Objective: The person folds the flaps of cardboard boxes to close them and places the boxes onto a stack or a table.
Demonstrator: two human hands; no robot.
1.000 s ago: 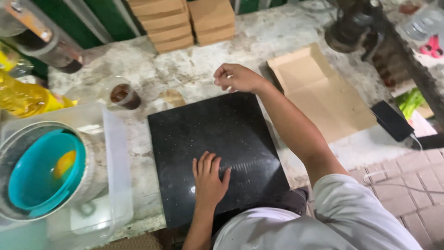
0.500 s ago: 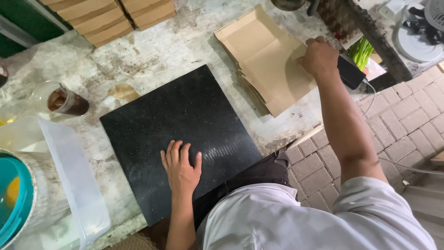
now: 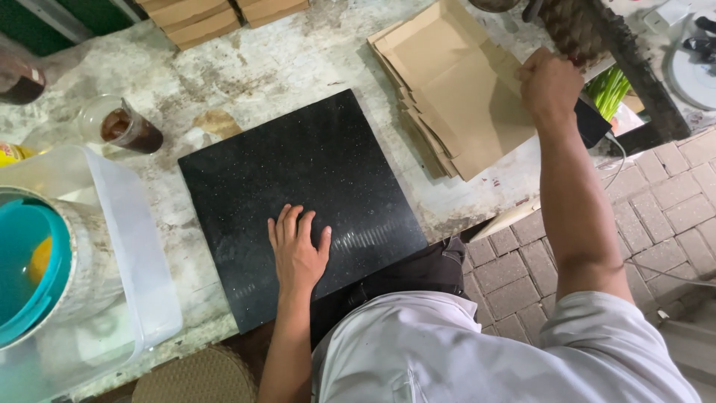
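Nearest us, our left hand (image 3: 298, 250) lies flat on the black stone slab (image 3: 298, 201), fingers spread slightly apart and holding nothing. At 9 o'clock from it stands a clear plastic tub (image 3: 138, 254) with a teal bowl (image 3: 30, 269) inside. Farther off, at 1 o'clock, our right hand (image 3: 550, 83) has its fingers curled shut on the right edge of the top sheet of the brown paper stack (image 3: 455, 89), which lies on the worn marble counter (image 3: 298, 67). At 11 o'clock sits 1 plastic cup of dark drink (image 3: 127, 128)
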